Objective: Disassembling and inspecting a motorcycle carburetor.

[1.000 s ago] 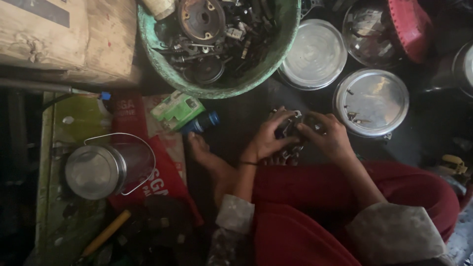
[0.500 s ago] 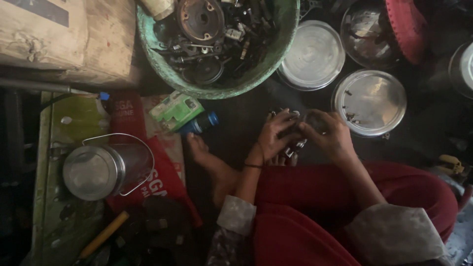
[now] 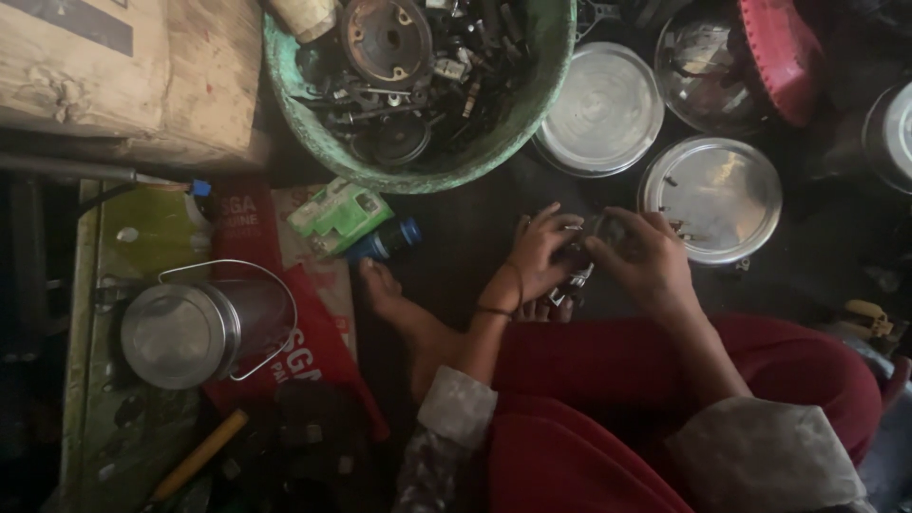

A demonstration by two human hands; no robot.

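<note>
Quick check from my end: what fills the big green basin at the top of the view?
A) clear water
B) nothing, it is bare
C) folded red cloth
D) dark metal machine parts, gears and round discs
D: the green basin is heaped with dark metal parts, among them round discs and gear-like pieces; the left hand and right hand work on a small part below it.
</note>
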